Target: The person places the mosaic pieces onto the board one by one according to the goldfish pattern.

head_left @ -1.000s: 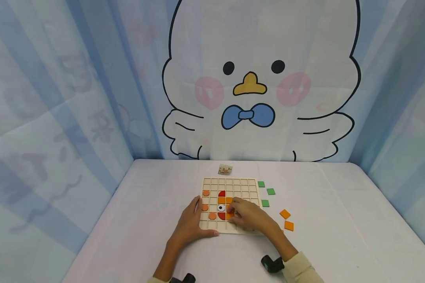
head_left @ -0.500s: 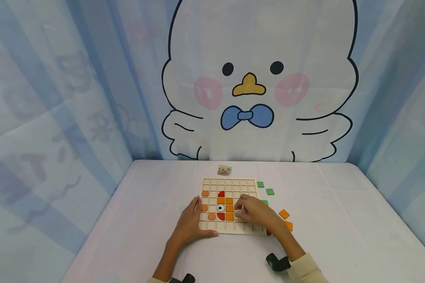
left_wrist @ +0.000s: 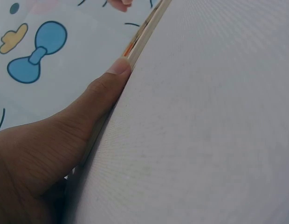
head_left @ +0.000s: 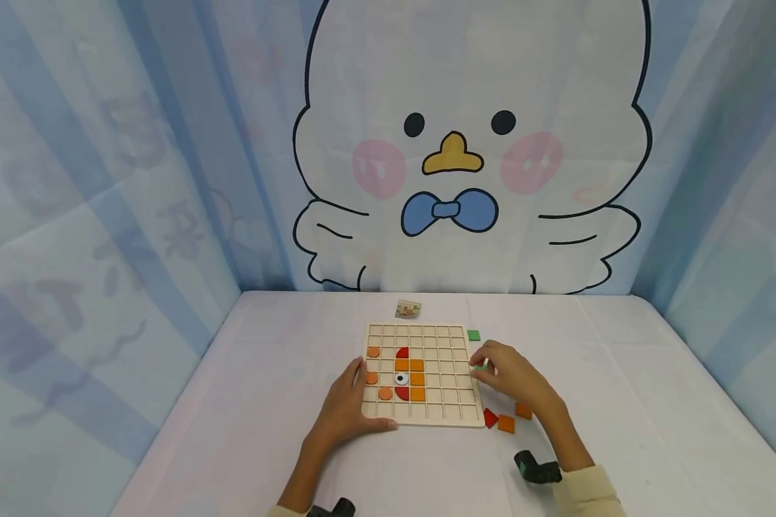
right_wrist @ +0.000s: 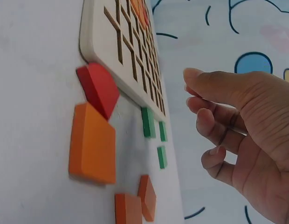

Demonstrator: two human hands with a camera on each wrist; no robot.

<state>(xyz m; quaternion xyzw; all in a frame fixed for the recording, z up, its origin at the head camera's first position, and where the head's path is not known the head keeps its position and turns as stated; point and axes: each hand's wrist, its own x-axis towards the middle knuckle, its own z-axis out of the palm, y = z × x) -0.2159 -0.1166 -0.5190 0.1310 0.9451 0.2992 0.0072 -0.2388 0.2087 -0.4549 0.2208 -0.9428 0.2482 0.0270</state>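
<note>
A wooden grid board [head_left: 449,391] lies on the table. My left hand [head_left: 343,409] rests against its near left corner, fingers along the left side and thumb straight along the front edge. The left wrist view shows the thumb [left_wrist: 100,91] touching that edge. Set in the grid are an eye tile [head_left: 402,378], orange square tiles [head_left: 417,379], red quarter-round tiles [head_left: 402,393] and orange discs [head_left: 385,393]. My right hand [head_left: 514,373] hovers at the board's right edge by a green tile [head_left: 481,368]. Its fingers are loosely bent and hold nothing in the right wrist view.
Right of the board lie a red tile [head_left: 490,417], loose orange squares [head_left: 506,424] and another green square [head_left: 474,335]. A small patterned card [head_left: 408,309] sits beyond the board. A printed curtain [head_left: 453,251] stands behind the table.
My right hand has lifted off the orange squares in the grid and moved right, past the board's edge to the green tiles. My left hand has stayed at the corner.
</note>
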